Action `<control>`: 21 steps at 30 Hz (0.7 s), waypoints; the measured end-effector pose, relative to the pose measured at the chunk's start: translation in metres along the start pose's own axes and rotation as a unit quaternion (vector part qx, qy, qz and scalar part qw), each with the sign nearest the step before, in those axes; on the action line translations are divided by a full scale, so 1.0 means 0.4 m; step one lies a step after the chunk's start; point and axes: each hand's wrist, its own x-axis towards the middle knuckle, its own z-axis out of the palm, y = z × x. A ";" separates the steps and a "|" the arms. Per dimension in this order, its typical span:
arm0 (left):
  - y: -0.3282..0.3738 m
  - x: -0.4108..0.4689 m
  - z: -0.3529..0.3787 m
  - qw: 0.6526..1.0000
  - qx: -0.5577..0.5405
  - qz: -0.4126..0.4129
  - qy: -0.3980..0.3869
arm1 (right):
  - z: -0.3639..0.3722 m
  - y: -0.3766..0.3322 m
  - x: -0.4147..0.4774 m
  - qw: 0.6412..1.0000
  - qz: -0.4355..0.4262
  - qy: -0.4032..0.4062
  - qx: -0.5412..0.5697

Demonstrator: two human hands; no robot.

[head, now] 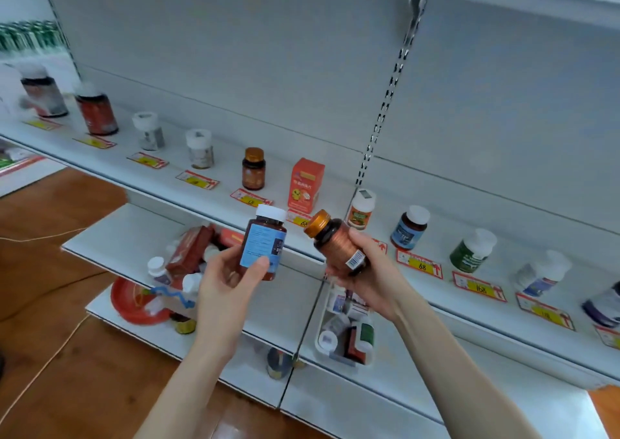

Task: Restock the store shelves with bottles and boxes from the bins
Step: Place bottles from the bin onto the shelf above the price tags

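Observation:
My left hand grips a brown bottle with a white cap and blue label, held upright in front of the shelf edge. My right hand grips a brown bottle with a gold cap and copper label, tilted with its cap to the upper left. Both bottles hang above the lower shelves. A red bin with bottles and boxes sits on the lower shelf at left. A white bin with several bottles sits below my right wrist. The main shelf carries one bottle or box behind each price tag.
On the main shelf stand a gold-capped brown bottle, an orange box, a white-capped orange-label bottle and a blue-label bottle. More bottles run to both sides. A wooden floor with a thin cord lies at left.

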 end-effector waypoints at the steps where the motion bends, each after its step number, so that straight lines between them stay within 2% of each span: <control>1: 0.003 0.012 -0.010 1.000 0.003 0.003 0.002 | 0.015 -0.007 0.014 1.000 -0.001 0.008 0.004; 10: 0.065 0.199 -0.156 1.000 0.023 0.013 -0.017 | 0.212 -0.022 0.170 0.996 0.046 0.014 0.080; 15: 0.098 0.307 -0.250 0.999 0.020 0.005 -0.042 | 0.311 -0.003 0.246 0.996 -0.007 0.010 0.089; 18: 0.110 0.371 -0.304 0.998 0.035 0.006 -0.061 | 0.359 0.004 0.286 0.998 -0.020 0.045 0.043; 21: 0.110 0.418 -0.334 0.997 0.038 0.002 -0.070 | 0.388 -0.012 0.316 0.993 -0.038 0.089 0.064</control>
